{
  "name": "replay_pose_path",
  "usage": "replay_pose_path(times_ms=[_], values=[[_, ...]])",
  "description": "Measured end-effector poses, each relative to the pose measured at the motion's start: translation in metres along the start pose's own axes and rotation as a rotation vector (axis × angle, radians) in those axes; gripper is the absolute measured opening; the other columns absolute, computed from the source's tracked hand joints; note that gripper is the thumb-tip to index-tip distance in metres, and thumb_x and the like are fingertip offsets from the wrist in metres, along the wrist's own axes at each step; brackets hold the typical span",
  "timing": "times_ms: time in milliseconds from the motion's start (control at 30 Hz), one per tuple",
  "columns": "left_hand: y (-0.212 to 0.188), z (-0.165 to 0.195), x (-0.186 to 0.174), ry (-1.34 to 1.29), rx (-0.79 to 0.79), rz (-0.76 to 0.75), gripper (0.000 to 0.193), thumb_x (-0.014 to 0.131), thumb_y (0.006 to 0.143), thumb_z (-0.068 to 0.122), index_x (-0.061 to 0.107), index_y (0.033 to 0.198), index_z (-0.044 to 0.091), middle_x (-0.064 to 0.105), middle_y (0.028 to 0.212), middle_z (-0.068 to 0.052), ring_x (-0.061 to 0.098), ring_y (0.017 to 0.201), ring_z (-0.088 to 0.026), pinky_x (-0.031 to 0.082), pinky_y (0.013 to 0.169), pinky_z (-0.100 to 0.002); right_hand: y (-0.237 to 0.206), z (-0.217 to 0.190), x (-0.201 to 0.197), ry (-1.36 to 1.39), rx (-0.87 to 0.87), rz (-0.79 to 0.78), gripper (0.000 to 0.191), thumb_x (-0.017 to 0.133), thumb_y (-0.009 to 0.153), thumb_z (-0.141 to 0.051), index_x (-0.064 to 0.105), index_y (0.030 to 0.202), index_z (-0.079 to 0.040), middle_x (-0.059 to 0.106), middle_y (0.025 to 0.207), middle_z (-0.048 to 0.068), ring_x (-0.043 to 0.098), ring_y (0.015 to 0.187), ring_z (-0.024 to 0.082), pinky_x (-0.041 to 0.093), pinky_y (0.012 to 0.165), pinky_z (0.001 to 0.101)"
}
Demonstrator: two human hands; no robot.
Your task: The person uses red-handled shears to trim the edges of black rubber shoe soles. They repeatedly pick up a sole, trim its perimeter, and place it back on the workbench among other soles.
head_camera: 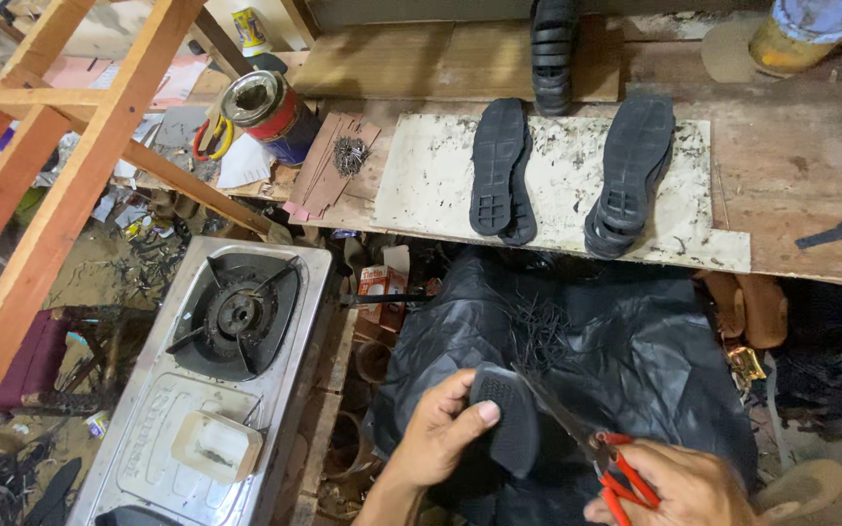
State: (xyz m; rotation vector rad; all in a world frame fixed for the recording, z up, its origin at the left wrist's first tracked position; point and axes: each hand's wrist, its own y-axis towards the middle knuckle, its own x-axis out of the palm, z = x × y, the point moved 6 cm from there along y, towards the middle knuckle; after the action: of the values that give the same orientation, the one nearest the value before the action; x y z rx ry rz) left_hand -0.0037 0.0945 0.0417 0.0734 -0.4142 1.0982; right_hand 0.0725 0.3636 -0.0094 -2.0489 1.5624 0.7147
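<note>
Left hand [440, 429] is clamped on a black rubber sole [509, 414] over the black plastic sheet [635, 351] below the table [791, 175], right hand [679, 487] gripping red-handled scissors [596, 453] whose blades touch the sole's edge.

Small orange-white carton [383, 284] under bench edge, beside stove; yellow-labelled can [250, 29] top left.

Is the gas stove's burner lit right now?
No, the burner on the steel stove shows no flame and bears no pot, while both hands work apart from it on a black sole.
</note>
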Motion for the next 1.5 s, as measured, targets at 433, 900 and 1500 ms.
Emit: replay_pose_path(times_ms=[433, 900, 1500], values=[[-0.004, 0.051, 0.007, 0.236, -0.020, -0.121, 0.034, 0.065, 0.100, 0.020, 0.070, 0.123, -0.005, 0.075, 0.105, -0.009, 0.068, 0.096, -0.014, 0.056, 0.086, -0.030, 0.005, -0.037, -0.024, 0.002, -0.105, 0.052, 0.074, 0.098, 0.056, -0.056, 0.077, 0.110, -0.009, 0.078, 0.087, 0.005, 0.075, 0.062, 0.017, 0.060, 0.056, 0.0330], [-0.006, 0.066, 0.013, 0.363, 0.097, -0.246, 0.032, 0.065, 0.101, 0.019, 0.069, 0.121, -0.006, 0.077, 0.110, -0.013, 0.072, 0.101, -0.017, 0.057, 0.092, -0.031, -0.009, -0.014, -0.026, -0.096, -0.229, 0.011, 0.056, 0.093, 0.066, -0.056, 0.076, 0.097, -0.013, 0.081, 0.091, 0.003, 0.077, 0.065, 0.017, 0.060, 0.057, 0.0310], [-0.009, 0.093, 0.017, 0.746, 0.165, -0.438, 0.029, 0.066, 0.101, 0.019, 0.072, 0.124, 0.003, 0.078, 0.114, -0.015, 0.078, 0.097, -0.026, 0.061, 0.083, -0.036, -0.025, 0.031, -0.022, -0.205, -0.041, -0.401, 0.042, 0.084, 0.078, -0.052, 0.080, 0.106, -0.022, 0.085, 0.087, -0.007, 0.078, 0.073, 0.011, 0.059, 0.067, 0.0302]])
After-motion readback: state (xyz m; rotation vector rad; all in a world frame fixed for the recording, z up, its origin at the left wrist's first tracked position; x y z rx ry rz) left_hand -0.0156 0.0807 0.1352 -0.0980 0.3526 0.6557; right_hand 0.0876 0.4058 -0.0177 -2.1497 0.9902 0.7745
